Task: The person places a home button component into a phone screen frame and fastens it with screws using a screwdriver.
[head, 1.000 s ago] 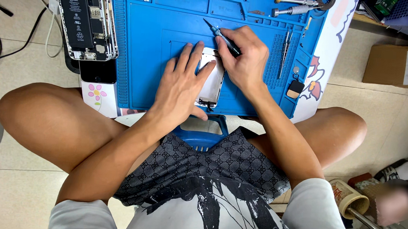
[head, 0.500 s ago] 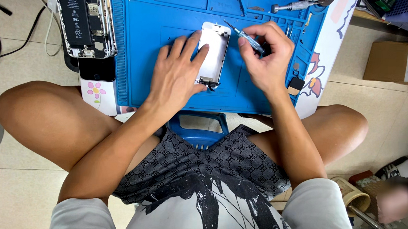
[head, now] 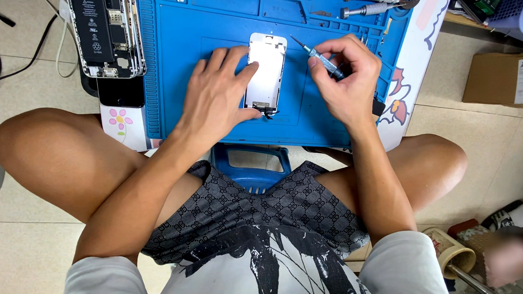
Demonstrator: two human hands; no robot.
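Note:
A white phone screen panel lies upright on the blue work mat. My left hand rests flat on the mat with its thumb and forefinger against the panel's left edge and lower corner. Just right of the panel, my right hand grips a small blue precision screwdriver. Its tip points up and left, close to the panel's top right corner.
An opened phone body with a black battery lies at the mat's upper left, over a dark phone. Metal screwdrivers sit along the mat's top edge. A cardboard box stands at right, cables at far left, my bare knees below.
The view has shifted, so mat and panel sit lower in frame. My right hand has drawn back to the right, lifting the screwdriver tip off the panel's top edge. The left hand stays on the panel.

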